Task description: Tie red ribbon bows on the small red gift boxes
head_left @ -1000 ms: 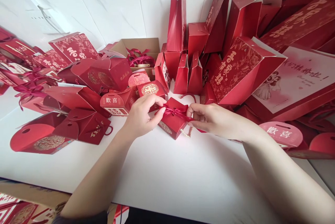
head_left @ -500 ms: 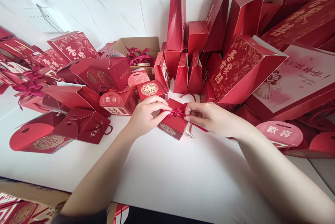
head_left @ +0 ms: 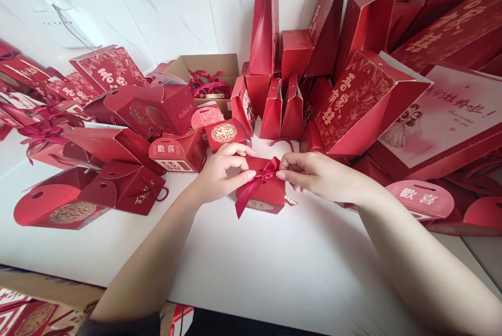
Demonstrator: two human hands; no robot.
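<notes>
Head view: small red box (head_left: 272,192) on white worktop (head_left: 298,268), between left and right fingers; front with gold medallion (head_left: 261,204) faces wearer, long edge running crosswise. Glossy crimson ribbon (head_left: 249,194) over top, tail slanting down toward wearer, right of left fingers. Right hand (head_left: 317,176): thumb and forefinger pinched on ribbon. Left hand (head_left: 215,174): thumb at knot, forefinger apart; cannot tell if gripping. Left of left fingers, carton lettered 歡喜 (head_left: 180,152); beyond right fingers, carton lettered 吾家有囍 (head_left: 353,103).

Bright light fills the flat white table (head_left: 251,268). A soft grey shadow (head_left: 339,234) lies on it. Behind it, the shiny marbled white wall (head_left: 168,1) glares. Edges look stretched.
</notes>
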